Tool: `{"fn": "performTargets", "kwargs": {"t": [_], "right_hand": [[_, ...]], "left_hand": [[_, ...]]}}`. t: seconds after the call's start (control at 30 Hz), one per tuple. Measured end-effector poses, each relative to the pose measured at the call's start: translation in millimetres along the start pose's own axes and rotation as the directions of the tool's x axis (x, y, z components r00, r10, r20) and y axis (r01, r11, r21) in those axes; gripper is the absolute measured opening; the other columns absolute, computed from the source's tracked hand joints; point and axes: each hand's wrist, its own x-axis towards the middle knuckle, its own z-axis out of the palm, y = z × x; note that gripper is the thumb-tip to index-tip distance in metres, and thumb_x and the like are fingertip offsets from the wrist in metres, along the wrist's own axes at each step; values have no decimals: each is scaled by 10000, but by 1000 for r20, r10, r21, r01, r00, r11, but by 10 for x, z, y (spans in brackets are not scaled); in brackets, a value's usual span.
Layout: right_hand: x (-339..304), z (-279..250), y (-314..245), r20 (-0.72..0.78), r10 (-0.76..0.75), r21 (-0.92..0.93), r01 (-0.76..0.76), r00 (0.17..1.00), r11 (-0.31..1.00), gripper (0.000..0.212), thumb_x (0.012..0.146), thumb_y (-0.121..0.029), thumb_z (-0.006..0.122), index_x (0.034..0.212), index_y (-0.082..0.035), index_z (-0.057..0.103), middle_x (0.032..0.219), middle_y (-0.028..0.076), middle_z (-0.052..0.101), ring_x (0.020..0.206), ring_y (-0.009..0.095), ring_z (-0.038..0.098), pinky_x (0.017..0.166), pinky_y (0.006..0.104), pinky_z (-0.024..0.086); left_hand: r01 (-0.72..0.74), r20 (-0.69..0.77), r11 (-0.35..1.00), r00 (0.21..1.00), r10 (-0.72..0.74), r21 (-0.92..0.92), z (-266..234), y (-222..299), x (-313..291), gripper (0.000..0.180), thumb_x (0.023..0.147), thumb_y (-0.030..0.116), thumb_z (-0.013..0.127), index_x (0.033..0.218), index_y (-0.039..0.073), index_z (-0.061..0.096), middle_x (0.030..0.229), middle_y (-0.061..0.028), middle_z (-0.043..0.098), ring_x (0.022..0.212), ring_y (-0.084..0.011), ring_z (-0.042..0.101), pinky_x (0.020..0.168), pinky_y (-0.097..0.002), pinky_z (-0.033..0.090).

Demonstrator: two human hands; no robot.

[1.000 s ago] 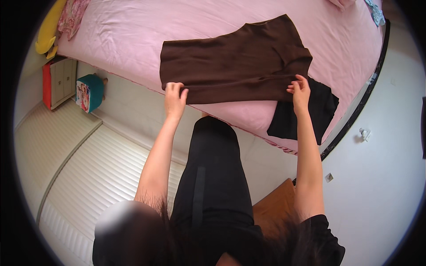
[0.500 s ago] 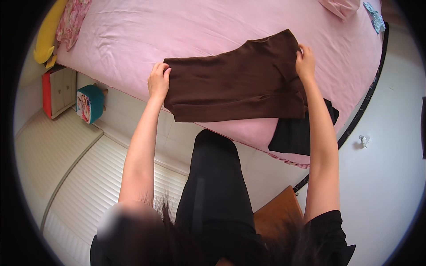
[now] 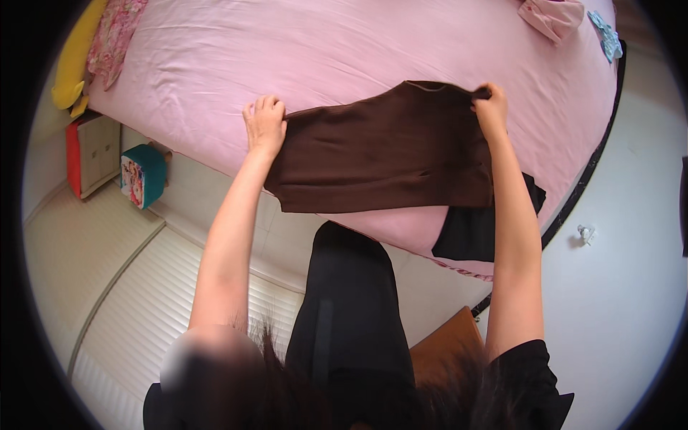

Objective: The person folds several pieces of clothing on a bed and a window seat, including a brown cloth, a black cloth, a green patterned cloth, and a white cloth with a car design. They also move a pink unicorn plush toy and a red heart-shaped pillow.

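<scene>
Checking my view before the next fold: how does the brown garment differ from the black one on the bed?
The brown garment is spread wide across the pink bed, gripped by the left hand and right hand; the black garment lies untouched. The brown one shows in full, while the black one is partly hidden beneath it and hangs over the bed's edge. Both are dark, plain cloth.

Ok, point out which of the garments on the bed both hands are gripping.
The brown garment, spread flat on the pink bedsheet with the left hand and right hand pinching its far corners. The black garment lies untouched at the bed's edge; the pink one sits far off.
</scene>
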Motion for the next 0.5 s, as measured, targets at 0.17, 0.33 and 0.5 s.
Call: {"fn": "performTargets", "kwargs": {"t": [0.17, 0.33, 0.5], "right_hand": [[-851, -613, 37, -32, -308, -37, 307, 951, 951, 183, 637, 96, 499, 779, -18, 512, 908, 107, 518, 874, 309, 527, 741, 360, 441], [-1402, -604, 430, 68, -206, -461, 213, 976, 862, 205, 675, 62, 559, 830, -70, 579, 984, 66, 538, 943, 287, 527, 769, 374, 448], [-1621, -347, 64, -135, -229, -725, 61, 964, 686, 317, 722, -24, 592, 1030, -100, 614, 1152, 87, 533, 1049, 304, 501, 837, 423, 439]], "left_hand": [[-147, -137, 989, 980, 147, 10, -244, 42, -611, 201, 704, 85, 670, 845, 118, 530, 876, -29, 491, 912, -194, 518, 958, -438, 338], [-185, 48, 976, 982, 181, 113, 49, 40, -1260, 183, 751, 195, 668, 877, 126, 556, 887, -25, 496, 896, -186, 514, 928, -422, 347], [154, -94, 988, 984, -154, -6, 34, 154, -1568, 336, 822, 369, 664, 991, 92, 581, 1034, -69, 506, 1001, -242, 495, 909, -412, 359]]}}
